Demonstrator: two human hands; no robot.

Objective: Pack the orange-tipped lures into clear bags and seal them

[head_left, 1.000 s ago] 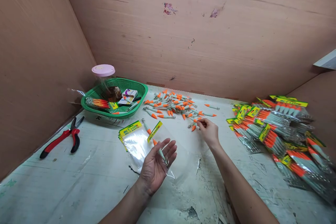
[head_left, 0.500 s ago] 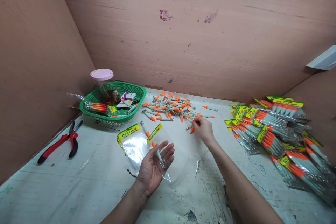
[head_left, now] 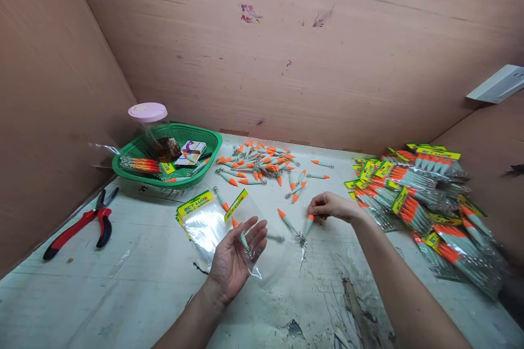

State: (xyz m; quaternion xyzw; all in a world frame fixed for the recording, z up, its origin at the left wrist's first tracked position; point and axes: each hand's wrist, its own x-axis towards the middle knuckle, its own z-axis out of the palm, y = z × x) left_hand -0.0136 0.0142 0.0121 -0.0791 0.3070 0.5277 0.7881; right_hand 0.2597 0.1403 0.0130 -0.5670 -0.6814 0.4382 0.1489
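My left hand [head_left: 231, 264], palm up, has its thumb pressed on an orange-and-pale-green fishing lure [head_left: 244, 240]. The same hand supports a clear plastic bag [head_left: 236, 205] with a yellow "BCT LURE" header. My right hand [head_left: 333, 207] pinches the orange tip of a second lure [head_left: 308, 224] close to the tabletop. Its hooks meet those of another lure [head_left: 288, 221], and whether they are tangled I cannot tell. Behind lies a loose pile of similar lures [head_left: 262, 163]. Flat bags [head_left: 200, 229] are stacked left of my left hand.
A green basket [head_left: 218, 144] at the back left holds a jar with a pink lid [head_left: 148, 112], a small box and packed lures. Red-handled pliers [head_left: 79, 232] lie at the left. Packed lures [head_left: 413, 196] are heaped at the right. Board walls [head_left: 286, 49] enclose the table.
My right hand has come away from the pile's edge, nearer and to the right, with a lure in its fingers. Another lure now lies beside it. My left hand keeps its hold.
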